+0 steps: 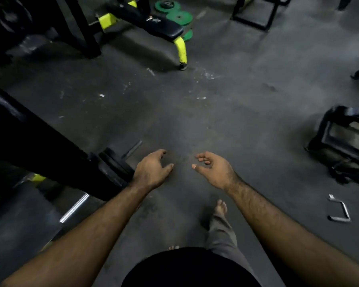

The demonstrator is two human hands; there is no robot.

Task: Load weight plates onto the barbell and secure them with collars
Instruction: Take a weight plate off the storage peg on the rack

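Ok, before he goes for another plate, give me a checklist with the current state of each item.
1. Both hands free: ok. The left hand and right hand are open and hold nothing.
2. Plates available: ok. Green plates lie on the floor beyond the bench.
3. Room on the sleeve: ok. A bare stub of the barbell sleeve sticks out past the black plates already loaded.
4. Collar fitted: not ok. None shows on that sleeve.
5. Collars located: cannot tell. None is clearly identifiable in this view.
6. Path to the plates: ok. The floor ahead is open; a bent metal handle lies off to the right.
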